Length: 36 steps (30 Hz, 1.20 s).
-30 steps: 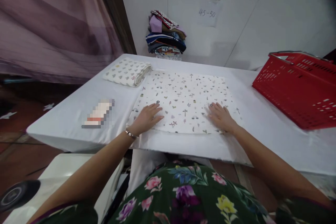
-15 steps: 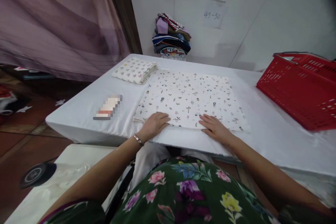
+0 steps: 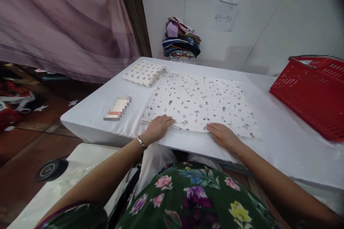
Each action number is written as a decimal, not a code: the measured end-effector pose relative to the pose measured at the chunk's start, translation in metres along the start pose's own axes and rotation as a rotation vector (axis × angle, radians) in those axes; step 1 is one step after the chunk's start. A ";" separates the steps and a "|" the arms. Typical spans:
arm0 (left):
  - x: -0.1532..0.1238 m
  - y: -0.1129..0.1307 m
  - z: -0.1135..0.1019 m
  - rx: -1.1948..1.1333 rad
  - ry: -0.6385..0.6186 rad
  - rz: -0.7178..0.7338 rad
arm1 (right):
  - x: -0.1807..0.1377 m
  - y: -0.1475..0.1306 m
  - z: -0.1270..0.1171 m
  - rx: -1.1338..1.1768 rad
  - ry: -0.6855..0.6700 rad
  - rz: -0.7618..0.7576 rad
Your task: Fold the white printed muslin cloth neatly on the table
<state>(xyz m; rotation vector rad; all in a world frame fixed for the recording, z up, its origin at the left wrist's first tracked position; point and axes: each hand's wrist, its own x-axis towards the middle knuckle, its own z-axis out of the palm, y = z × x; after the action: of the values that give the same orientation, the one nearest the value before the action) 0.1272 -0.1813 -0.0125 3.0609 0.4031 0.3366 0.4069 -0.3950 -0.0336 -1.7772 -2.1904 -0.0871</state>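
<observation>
- Currently both hands work the near edge of a printed white cloth (image 3: 199, 103); left hand (image 3: 158, 128) by its near left corner, right hand (image 3: 223, 136) right of its middle.
- Grip: fingers stretched out and close together on both hands, fingertips on the cloth. Cannot tell whether either thumb pinches the edge from below.
- Cloth lies spread, just inside the table's (image 3: 268, 114) near edge, its far side well short of the right-hand basket. Between the hands its near edge bows toward the person.
- Doing it well, my judgement: light, equal pressure from both hands; ease that bow straight, parallel to the table's near edge. Keep layers aligned at the near left corner, where an under-edge seems to show. Dragging one hand harder would likely skew the cloth.
- Folded cloth (image 3: 142, 72) by the table's far left corner, just beside the spread one.
- Blurred-out flat item (image 3: 118, 108) toward the left edge.
- Red basket (image 3: 309, 96) toward the far right.
- Beyond the far edge: stacked fabrics (image 3: 181, 41) against the wall.
</observation>
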 end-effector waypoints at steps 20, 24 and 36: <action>0.005 -0.004 -0.001 -0.137 0.068 -0.016 | 0.013 -0.012 -0.002 0.159 0.061 0.197; 0.003 -0.001 -0.003 -0.164 0.053 -0.006 | 0.011 -0.013 -0.006 0.186 0.012 0.148; 0.058 -0.046 0.013 -0.113 -0.002 -0.132 | 0.065 0.040 0.002 0.096 -0.097 0.322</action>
<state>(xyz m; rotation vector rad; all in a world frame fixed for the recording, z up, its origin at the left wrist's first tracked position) 0.1736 -0.1222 -0.0162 2.9066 0.5621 0.3388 0.4332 -0.3244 -0.0227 -2.0892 -1.9034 0.1789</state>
